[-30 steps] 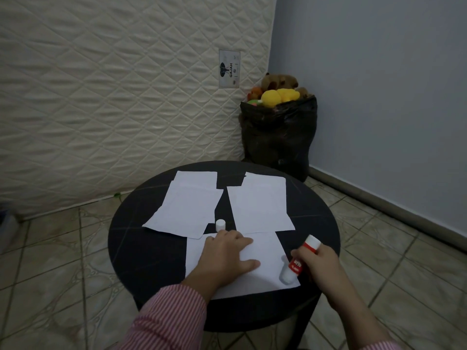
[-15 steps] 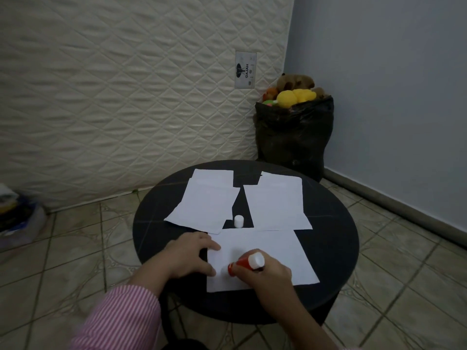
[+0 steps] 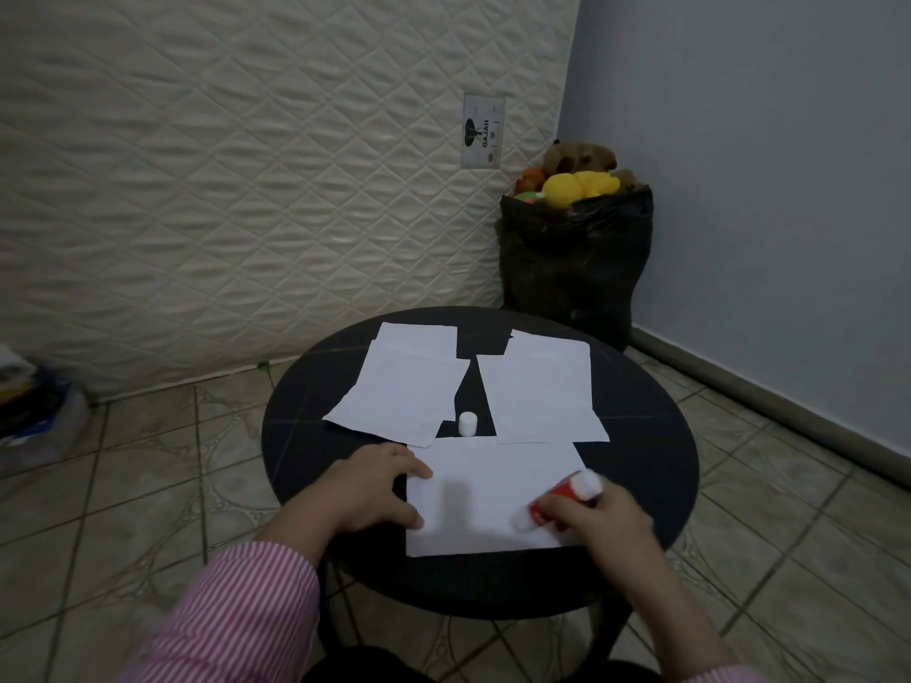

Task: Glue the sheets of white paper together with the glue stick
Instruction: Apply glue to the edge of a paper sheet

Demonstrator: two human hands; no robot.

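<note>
A white sheet lies at the near edge of a round black table. My left hand presses on the sheet's left edge with its fingers spread. My right hand grips a red and white glue stick, tilted, its lower tip down on the sheet near the right edge. The stick is motion-blurred. Farther back lie a left stack of white sheets and a right stack of white sheets. The white cap stands upright between them.
A quilted mattress leans against the wall behind the table. A black bag full of plush toys stands in the corner at the back right. A pile of bagged things sits on the tiled floor at the left.
My right hand has swept the glue stick from the sheet's lower left over to its right side. My left hand stays on the sheet's left edge. The camera has shifted slightly.
</note>
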